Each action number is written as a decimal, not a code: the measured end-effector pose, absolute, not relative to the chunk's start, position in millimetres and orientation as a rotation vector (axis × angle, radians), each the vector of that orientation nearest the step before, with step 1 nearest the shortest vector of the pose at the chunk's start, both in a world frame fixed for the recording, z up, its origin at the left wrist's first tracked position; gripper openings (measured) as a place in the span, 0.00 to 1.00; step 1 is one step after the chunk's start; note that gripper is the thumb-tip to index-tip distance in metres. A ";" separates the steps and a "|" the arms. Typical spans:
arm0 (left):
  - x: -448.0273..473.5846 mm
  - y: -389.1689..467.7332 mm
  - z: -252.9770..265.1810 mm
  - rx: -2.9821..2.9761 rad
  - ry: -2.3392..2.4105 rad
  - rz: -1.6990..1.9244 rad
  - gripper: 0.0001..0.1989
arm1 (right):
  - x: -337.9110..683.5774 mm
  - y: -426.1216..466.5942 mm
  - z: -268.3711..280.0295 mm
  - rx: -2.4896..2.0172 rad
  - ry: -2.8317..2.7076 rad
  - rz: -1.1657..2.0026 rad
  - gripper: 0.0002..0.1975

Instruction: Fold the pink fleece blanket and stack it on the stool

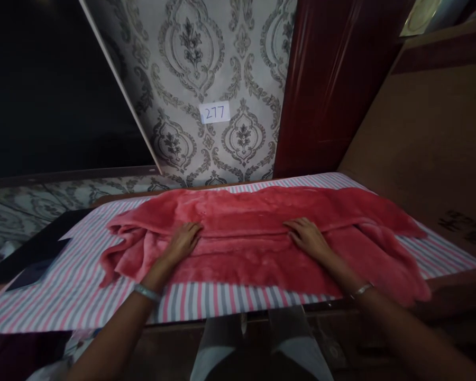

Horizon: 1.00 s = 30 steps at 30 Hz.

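Head view: resting left hand (184, 241) and right hand (308, 236) on red fleece (246, 267); can't tell if pinching; best smooth fold (241, 232) evenly.

i count two hands (184, 242), two bracelets (147, 292), two trouser legs (218, 336) and two bare forearms (117, 328), and around them one plush red cloth (246, 248), one striped cloth (85, 270), one worktop (452, 288), one dark screen (55, 90), one cardboard box (428, 127) and one white paper slip (214, 113) with three digits (208, 113).
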State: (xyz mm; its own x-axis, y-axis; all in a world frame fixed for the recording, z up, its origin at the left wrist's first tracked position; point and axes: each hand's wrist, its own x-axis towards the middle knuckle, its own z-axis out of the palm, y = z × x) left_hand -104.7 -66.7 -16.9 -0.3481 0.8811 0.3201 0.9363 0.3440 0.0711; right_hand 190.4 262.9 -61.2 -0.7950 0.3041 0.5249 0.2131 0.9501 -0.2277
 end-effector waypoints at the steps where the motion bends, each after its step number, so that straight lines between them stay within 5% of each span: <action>1: -106.4 -63.2 -13.7 -1.600 -2.413 -0.346 0.14 | 186.7 263.8 -58.8 -0.396 -2.501 0.210 0.15; 10: -100.6 -86.4 23.2 -1.372 -2.361 -0.409 0.20 | 221.9 232.9 -10.5 -0.374 -2.216 0.214 0.13; 19: -61.7 -143.2 -29.7 -1.567 -2.302 -0.353 0.14 | 271.0 193.9 -75.7 -0.235 -2.341 0.372 0.13; 30: -57.2 -139.0 -27.0 -1.410 -2.368 -0.366 0.13 | 265.4 196.0 -79.8 -0.350 -2.343 0.406 0.12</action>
